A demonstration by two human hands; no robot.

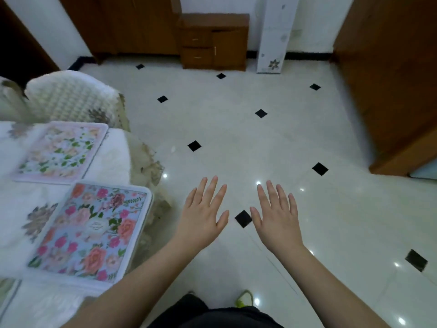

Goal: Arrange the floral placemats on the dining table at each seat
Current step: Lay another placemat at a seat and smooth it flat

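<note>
Between placements: the left hand [203,216] and right hand [276,216] hover over the tiled floor [307,129], fingers spread, holding nothing. The blue floral placemat [87,230] and pink floral placemat [61,152] lie flat on the dining table [14,209] at left, long axes running roughly away from the viewer. Likely next: turning back tableward.

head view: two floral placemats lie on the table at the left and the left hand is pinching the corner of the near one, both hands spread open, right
Not quite. The head view shows the left hand touching nothing: it hangs over the tiled floor, apart from the near placemat. The rest stands: the near one and the far placemat lie on the table, and the right hand is spread open too.
</note>
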